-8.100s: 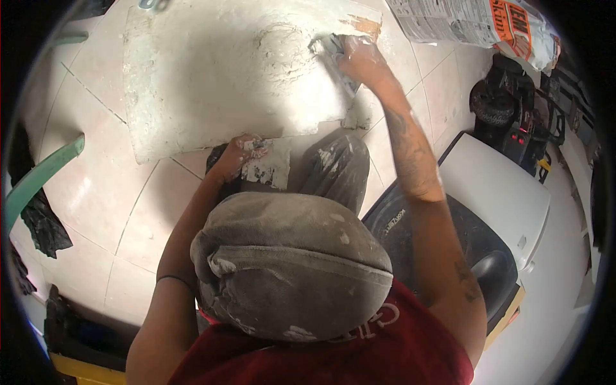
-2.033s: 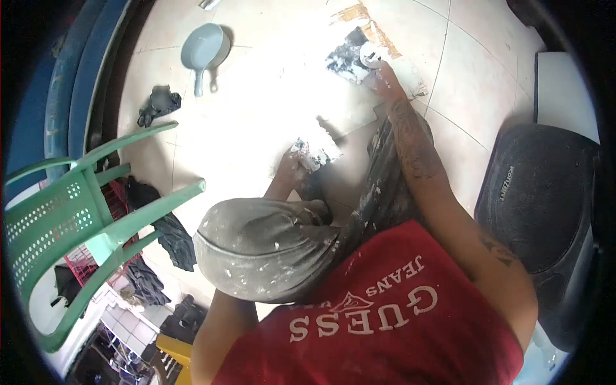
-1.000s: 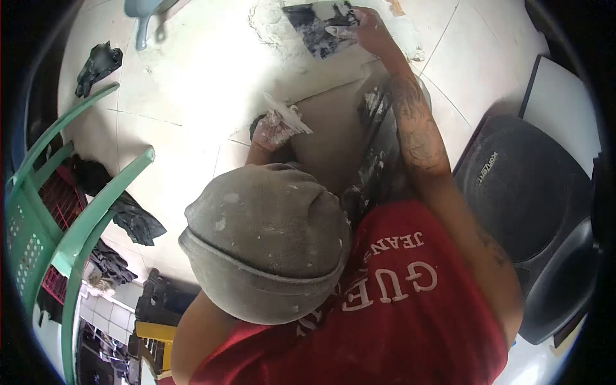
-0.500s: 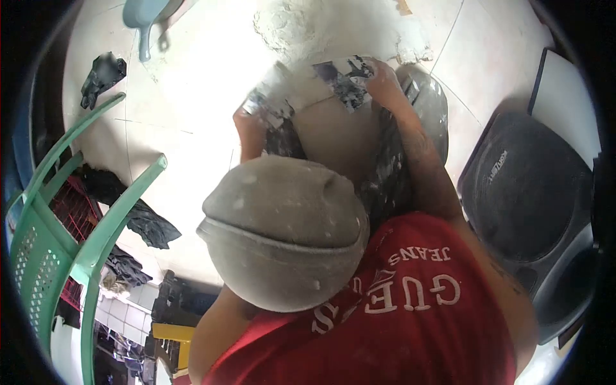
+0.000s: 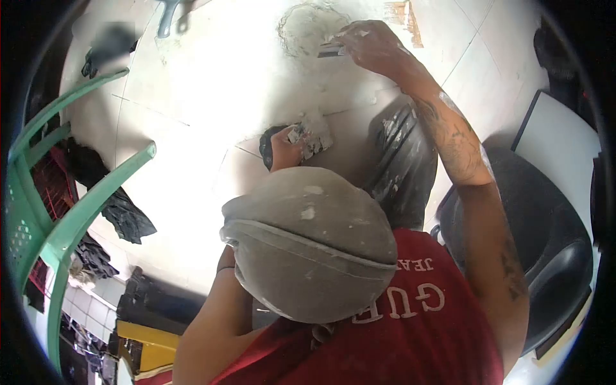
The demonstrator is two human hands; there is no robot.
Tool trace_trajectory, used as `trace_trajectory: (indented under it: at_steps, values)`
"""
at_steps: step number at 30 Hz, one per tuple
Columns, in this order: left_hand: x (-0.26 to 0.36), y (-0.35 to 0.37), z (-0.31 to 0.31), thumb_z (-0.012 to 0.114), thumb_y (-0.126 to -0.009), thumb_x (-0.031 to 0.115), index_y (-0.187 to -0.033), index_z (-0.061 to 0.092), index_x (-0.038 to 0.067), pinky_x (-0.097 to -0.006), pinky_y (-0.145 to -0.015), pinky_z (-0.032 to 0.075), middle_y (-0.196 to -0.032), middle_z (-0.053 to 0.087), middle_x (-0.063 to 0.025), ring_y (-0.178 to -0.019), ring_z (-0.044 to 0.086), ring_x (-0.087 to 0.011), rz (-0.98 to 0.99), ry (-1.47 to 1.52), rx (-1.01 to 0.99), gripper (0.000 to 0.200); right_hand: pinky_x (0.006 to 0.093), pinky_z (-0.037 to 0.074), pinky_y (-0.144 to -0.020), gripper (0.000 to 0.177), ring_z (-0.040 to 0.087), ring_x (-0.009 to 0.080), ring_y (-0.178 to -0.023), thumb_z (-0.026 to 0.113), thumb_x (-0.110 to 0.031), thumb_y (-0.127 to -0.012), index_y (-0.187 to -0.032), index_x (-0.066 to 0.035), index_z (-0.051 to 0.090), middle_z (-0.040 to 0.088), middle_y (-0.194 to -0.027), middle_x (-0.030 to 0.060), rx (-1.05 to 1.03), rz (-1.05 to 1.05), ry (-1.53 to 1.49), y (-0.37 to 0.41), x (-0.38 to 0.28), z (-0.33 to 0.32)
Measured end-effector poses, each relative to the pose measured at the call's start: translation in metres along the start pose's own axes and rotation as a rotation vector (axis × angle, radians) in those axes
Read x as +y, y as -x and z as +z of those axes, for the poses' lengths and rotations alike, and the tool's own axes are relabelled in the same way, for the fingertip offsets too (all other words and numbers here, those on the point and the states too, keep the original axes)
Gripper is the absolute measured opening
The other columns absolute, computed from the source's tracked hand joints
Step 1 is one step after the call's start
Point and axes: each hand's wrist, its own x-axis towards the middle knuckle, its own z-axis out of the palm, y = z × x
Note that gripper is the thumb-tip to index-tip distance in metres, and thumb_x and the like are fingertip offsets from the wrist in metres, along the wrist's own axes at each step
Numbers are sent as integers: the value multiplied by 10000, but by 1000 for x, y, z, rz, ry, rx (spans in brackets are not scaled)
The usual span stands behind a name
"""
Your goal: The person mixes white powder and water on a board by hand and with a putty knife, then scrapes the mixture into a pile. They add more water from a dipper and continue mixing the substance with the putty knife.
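Note:
My right hand (image 5: 375,48) reaches out over the floor, its fingers closed on a putty knife (image 5: 332,51) whose dark, narrow blade shows at the near edge of a round patch of wet white plaster (image 5: 301,32). Closer to my body, my left hand (image 5: 287,149) grips a flat plate smeared with plaster (image 5: 312,137); its exact kind I cannot make out. White smears mark my right forearm. A dusty grey cap (image 5: 308,244) covers the middle of the view. Beside it shows a dark, plaster-spattered trouser leg (image 5: 404,163).
A green plastic chair (image 5: 96,199) stands at the left, with dark cloths (image 5: 119,208) on the floor beyond it. A blue-grey pan handle (image 5: 167,19) shows at the top left. To the right sits a black speaker-like panel (image 5: 520,199) beside a white board (image 5: 558,141).
My right hand has moved forward from near my knees to the plaster patch with the putty knife. My left hand has shifted right and nearer, with the plate. The view has shifted slightly.

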Motion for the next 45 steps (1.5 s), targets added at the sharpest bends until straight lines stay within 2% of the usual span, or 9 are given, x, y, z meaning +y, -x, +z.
trace_trajectory:
  at_steps: [2,6,8,14,18,30,37,41,45]
  values:
    - [-2,0,-2,646,-727,29,-867,631,-65,-239,-483,401,-641,617,-64,-543,488,-66,-61,35,1,169,334,521,-686,210,628,193,-826,607,-127,-759,-966,-103,630,659,-865,25,-63,-13,-10,-5,2,10]
    - [-9,-4,-6,642,-717,31,-883,630,-65,-279,-573,451,-707,651,-118,-620,566,-119,57,4,-69,192,339,522,-669,202,630,208,-800,601,-111,-753,-952,-104,635,656,-870,38,-168,10,-19,-10,-1,24]
    - [-5,-5,-5,641,-714,33,-894,627,-67,-300,-614,466,-734,657,-143,-657,596,-147,23,-37,-61,206,348,517,-688,218,626,223,-809,604,-113,-741,-958,-103,631,653,-870,44,-268,-21,132,-10,-4,30]
    - [-24,-7,-3,647,-708,50,-899,623,-74,-309,-608,470,-755,648,-185,-651,608,-162,85,136,-99,229,375,487,-778,313,606,262,-869,608,-98,-705,-1017,-105,617,637,-944,62,-354,-8,98,-35,10,33]
    - [-10,-7,-8,652,-715,63,-885,624,-77,-315,-581,465,-742,646,-184,-616,600,-165,18,-63,-129,222,373,478,-803,340,602,274,-889,603,-85,-700,-1038,-108,614,623,-1006,75,-430,7,152,-55,17,33]
    - [-25,-10,-5,676,-714,83,-854,644,-29,-315,-603,465,-739,645,-170,-651,621,-187,65,81,-121,183,393,479,-763,269,609,256,-876,591,-136,-755,-1021,-122,628,660,-901,75,-471,211,43,-51,-12,-30]
    - [-29,-11,-4,666,-704,63,-879,642,-32,-308,-622,472,-759,649,-177,-670,624,-178,111,-54,-95,201,372,456,-846,214,605,233,-903,546,-166,-817,-1006,-125,639,659,-910,53,-362,110,64,-48,-10,26]
    - [14,-2,-10,666,-704,65,-893,640,-34,-310,-625,474,-764,654,-167,-664,613,-167,0,-94,-99,215,386,475,-794,186,611,260,-851,553,-123,-796,-958,-107,641,650,-918,72,-272,-1,97,-56,17,28]
    - [-15,-9,-6,668,-703,69,-892,639,-36,-309,-611,473,-758,655,-157,-645,605,-158,107,21,-121,218,399,486,-736,195,613,276,-807,580,-73,-749,-932,-96,642,644,-920,84,-256,-96,9,-61,34,2]
